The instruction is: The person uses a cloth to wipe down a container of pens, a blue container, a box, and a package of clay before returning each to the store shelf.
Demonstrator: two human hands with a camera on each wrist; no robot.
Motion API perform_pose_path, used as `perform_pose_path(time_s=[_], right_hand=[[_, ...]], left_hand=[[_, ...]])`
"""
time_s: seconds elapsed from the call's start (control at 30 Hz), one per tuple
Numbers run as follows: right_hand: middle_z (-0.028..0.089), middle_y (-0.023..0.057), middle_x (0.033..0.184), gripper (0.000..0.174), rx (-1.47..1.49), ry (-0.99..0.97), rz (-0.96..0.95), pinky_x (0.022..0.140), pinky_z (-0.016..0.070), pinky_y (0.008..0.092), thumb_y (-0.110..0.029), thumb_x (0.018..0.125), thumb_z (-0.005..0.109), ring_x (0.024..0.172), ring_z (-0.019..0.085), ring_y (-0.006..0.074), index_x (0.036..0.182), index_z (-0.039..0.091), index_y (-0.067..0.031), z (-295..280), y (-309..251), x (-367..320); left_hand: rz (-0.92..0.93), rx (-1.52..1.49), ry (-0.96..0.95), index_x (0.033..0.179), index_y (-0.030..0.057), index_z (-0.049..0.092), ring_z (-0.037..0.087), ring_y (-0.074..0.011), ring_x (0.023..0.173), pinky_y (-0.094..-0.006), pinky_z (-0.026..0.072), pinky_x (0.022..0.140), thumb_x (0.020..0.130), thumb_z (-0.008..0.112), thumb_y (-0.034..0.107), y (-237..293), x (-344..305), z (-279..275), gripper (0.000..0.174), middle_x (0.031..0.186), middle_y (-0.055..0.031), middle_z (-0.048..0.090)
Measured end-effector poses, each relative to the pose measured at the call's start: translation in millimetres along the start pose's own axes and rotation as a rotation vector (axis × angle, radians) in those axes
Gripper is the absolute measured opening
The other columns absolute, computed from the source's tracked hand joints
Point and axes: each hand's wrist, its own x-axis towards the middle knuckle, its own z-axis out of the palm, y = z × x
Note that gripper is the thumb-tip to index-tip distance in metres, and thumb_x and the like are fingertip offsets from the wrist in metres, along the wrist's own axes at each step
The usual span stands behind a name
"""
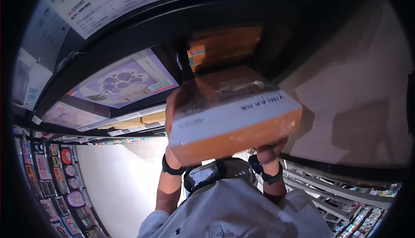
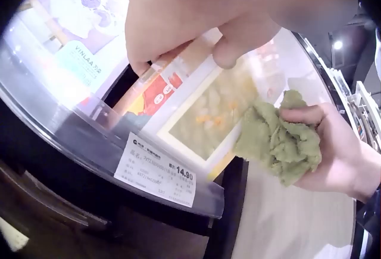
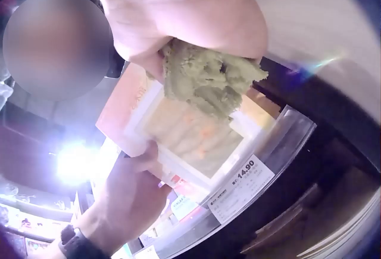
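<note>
shop shelf [image 1: 129, 35]; flat orange box [image 1: 233, 117], white band

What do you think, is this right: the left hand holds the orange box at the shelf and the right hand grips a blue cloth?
Not quite. The cloth in the right hand is green, not blue; the left wrist view shows it. The left hand does hold the orange box at the shelf.
</note>
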Motion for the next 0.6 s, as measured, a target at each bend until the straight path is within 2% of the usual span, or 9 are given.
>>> perform_pose_path(time_s=[0.03, 0.1, 0.13, 0.2, 0.23, 0.37, 0.43, 0.5, 0.6], right_hand=[[0.055, 0.0159, 0.125, 0.061, -0.054, 0.004, -0.071, 0.097, 0.0433, 0.0378, -0.011, 0.070, 0.073, 0.114, 0.056, 0.0250, 0.126, 0.051, -0.0004, -2.2, -1.3, -6.2], [0.054, 0.0178, 0.129, 0.070, -0.632, -0.168, -0.039, 0.099, 0.0424, 0.0395, -0.013, 0.069, 0.077, 0.116, 0.055, 0.0240, 0.131, 0.046, -0.0020, -27.7, 0.9, -25.0], [0.052, 0.0200, 0.131, 0.075, -0.546, -0.091, -0.215, 0.100, 0.0429, 0.0417, -0.024, 0.073, 0.081, 0.117, 0.056, 0.0277, 0.134, 0.042, -0.0017, -38.1, -7.3, -29.2], [0.047, 0.0225, 0.135, 0.081, 0.142, 0.141, -0.110, 0.099, 0.0442, 0.0433, -0.036, 0.079, 0.078, 0.119, 0.054, 0.0340, 0.138, 0.036, -0.0002, 2.8, -53.8, 11.6], [0.042, 0.0253, 0.139, 0.085, -0.017, 0.351, -0.084, 0.099, 0.0457, 0.0441, -0.046, 0.082, 0.073, 0.121, 0.053, 0.0394, 0.141, 0.029, -0.0009, 13.4, -75.9, 9.1], [0.037, 0.0252, 0.144, 0.092, -0.153, 0.525, -0.232, 0.104, 0.0417, 0.0447, -0.053, 0.083, 0.067, 0.128, 0.045, 0.0401, 0.143, 0.026, 0.0022, 33.2, -108.7, 2.9], [0.036, 0.0248, 0.144, 0.096, -0.363, 0.131, -0.005, 0.105, 0.0396, 0.0427, -0.061, 0.081, 0.065, 0.131, 0.043, 0.0374, 0.141, 0.030, 0.0050, 35.9, -124.6, -15.2], [0.050, 0.0222, 0.134, 0.075, -0.267, -0.241, -0.007, 0.098, 0.0431, 0.0483, -0.052, 0.078, 0.073, 0.128, 0.046, 0.0402, 0.126, 0.052, 0.0013, 76.7, -131.5, -26.2], [0.057, 0.0186, 0.128, 0.052, -0.408, -0.490, -0.439, 0.096, 0.0451, 0.0469, -0.032, 0.080, 0.071, 0.122, 0.054, 0.0369, 0.119, 0.058, -0.0017, 121.7, -146.9, -41.6]], left_hand=[[-0.082, -0.136, 0.043, 0.123, -0.0002, 0.051, 0.052, -0.0363, 0.117, -0.0460, 0.0385, 0.101, 0.079, 0.070, 0.019, -1.8, -5.5, -2.4, 0.051, 0.123, -0.0202, 0.056], [0.158, -0.219, 0.071, 0.106, 0.0056, 0.052, 0.060, -0.0344, 0.106, -0.0463, 0.0433, 0.095, 0.079, 0.072, 0.011, 9.3, -3.3, -6.8, 0.034, 0.104, -0.0157, 0.065], [0.230, -0.185, 0.068, 0.105, 0.0056, 0.051, 0.061, -0.0347, 0.104, -0.0461, 0.0449, 0.093, 0.080, 0.071, 0.009, 18.9, -6.6, -13.4, 0.032, 0.103, -0.0165, 0.065], [0.260, -0.121, 0.016, 0.102, 0.0045, 0.049, 0.063, -0.0356, 0.100, -0.0457, 0.0492, 0.086, 0.082, 0.070, 0.007, 42.7, -11.0, -34.4, 0.029, 0.101, -0.0191, 0.065], [0.275, -0.139, 0.006, 0.102, 0.0045, 0.049, 0.063, -0.0356, 0.100, -0.0457, 0.0492, 0.086, 0.082, 0.070, 0.007, 41.5, -17.0, -41.2, 0.029, 0.101, -0.0191, 0.065], [-0.180, -0.195, -0.081, 0.103, 0.0008, 0.050, 0.062, -0.0351, 0.097, -0.0441, 0.0493, 0.086, 0.081, 0.068, 0.006, 38.8, -44.5, -73.5, 0.029, 0.101, -0.0200, 0.065], [0.115, -0.182, -0.137, 0.103, -0.0021, 0.053, 0.062, -0.0338, 0.094, -0.0425, 0.0464, 0.086, 0.074, 0.067, 0.009, 30.5, -46.7, -87.9, 0.034, 0.104, -0.0196, 0.065], [0.210, -0.045, -0.362, 0.104, -0.0004, 0.057, 0.061, -0.0329, 0.093, -0.0412, 0.0414, 0.083, 0.064, 0.068, 0.011, 27.5, -44.7, -106.4, 0.043, 0.107, -0.0191, 0.065], [-0.011, -0.235, -0.359, 0.107, 0.0003, 0.057, 0.061, -0.0322, 0.095, -0.0421, 0.0429, 0.083, 0.074, 0.070, 0.017, 15.9, -60.4, -135.1, 0.038, 0.107, -0.0185, 0.065]])
